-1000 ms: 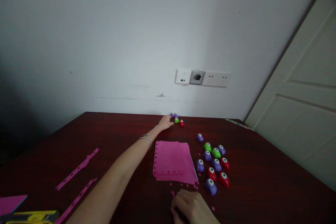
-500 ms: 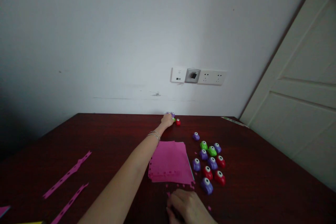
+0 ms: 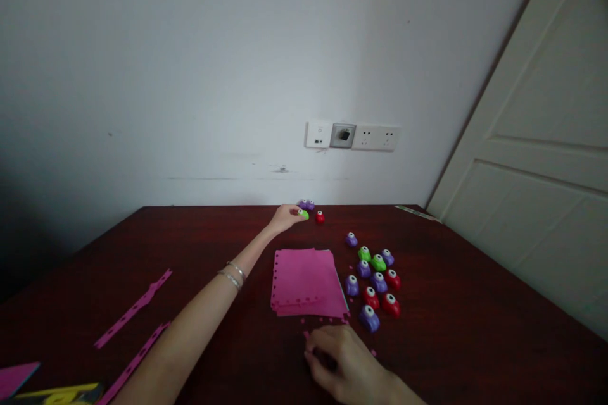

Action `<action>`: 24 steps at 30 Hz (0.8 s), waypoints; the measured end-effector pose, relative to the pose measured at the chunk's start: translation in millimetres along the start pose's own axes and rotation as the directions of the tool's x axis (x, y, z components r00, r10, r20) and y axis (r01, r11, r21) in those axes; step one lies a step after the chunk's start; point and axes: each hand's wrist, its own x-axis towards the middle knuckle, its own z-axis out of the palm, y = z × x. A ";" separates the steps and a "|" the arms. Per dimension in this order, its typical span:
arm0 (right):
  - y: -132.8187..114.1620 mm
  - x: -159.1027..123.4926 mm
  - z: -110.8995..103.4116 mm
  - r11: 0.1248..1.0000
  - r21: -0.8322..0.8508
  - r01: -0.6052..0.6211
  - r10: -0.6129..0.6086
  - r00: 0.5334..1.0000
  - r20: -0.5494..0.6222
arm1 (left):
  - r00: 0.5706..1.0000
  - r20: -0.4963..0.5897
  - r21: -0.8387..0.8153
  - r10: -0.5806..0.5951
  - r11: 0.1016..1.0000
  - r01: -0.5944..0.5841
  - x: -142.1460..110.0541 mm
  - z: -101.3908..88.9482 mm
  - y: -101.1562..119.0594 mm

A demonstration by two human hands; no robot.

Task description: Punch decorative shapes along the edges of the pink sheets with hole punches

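Note:
My left hand reaches to the back of the table, its fingers pinching a green paper punch. Just beyond are two purple punches by the wall, and a red punch stands to the right. Closer to me, my right hand rests on the table with fingers curled together; whatever they may hold is hidden. In front of it lies a stack of pink paper sheets, with a row of holes along the left edge and more near the bottom. Small pink cut-outs are scattered between hand and stack.
Several purple, green and red punches cluster right of the sheets. Two punched pink strips lie at the left. A yellow and black object and a pink sheet corner show at the lower left. Wall sockets are behind.
My left hand has drawn slightly left, and the green punch now shows in its fingers, apart from the purple and red ones. My right hand remains near the sheets. The view has shifted slightly.

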 end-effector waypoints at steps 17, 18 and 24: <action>1.3 54.8 -40.2 0.516 0.807 -0.287 0.530 0.847 -0.037 | 0.798 0.533 -0.061 0.282 0.953 -0.296 -125.8 -74.6 93.5; 1.9 53.0 -38.1 0.480 0.825 -0.297 0.540 0.841 -0.011 | 0.794 0.540 -0.052 0.280 0.952 -0.300 -127.4 -73.4 94.5; 0.0 45.7 -34.4 0.418 0.838 -0.351 0.528 0.844 0.090 | 0.748 0.579 -0.051 0.325 0.930 -0.365 -130.7 -61.4 91.2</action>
